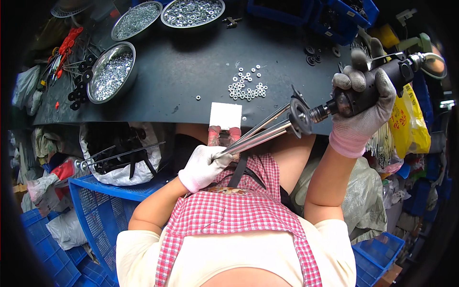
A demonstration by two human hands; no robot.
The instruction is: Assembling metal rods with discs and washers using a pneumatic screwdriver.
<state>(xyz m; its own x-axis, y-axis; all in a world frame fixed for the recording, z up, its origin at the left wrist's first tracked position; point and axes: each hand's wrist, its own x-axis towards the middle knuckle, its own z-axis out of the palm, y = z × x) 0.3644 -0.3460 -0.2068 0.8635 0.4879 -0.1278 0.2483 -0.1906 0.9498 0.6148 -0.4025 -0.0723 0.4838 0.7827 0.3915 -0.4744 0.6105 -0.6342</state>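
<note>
Right hand [363, 103], in a grey glove with a pink cuff, is closed around the dark body of a pneumatic driver tool [377, 86]. The tool is held tilted above the near right edge of the black worktable [191, 71], its nose pointing down and left.

The nose meets a round metal disc [300, 116] at the upper end of a bundle of steel rods [260, 134]. The bundle slopes down from the disc, past the table's near edge, toward the person's lap.

Left hand [205, 166], in a white glove, is closed around the lower end of the rods, below the table edge and just above a pink checked apron [229, 215].

On the table, left of the disc, lies a loose scatter of small nuts [247, 86]. A white card [225, 115] rests at the near edge, just below the nuts. Three steel bowls of hardware [111, 71] sit at the far left of the table, with black washers [79, 91] beside the nearest bowl.

Below the table's left end stands a blue plastic crate [103, 210], carrying a white bag with further rod assemblies [119, 153]. A yellow bag [409, 124] hangs off the table's right end.
</note>
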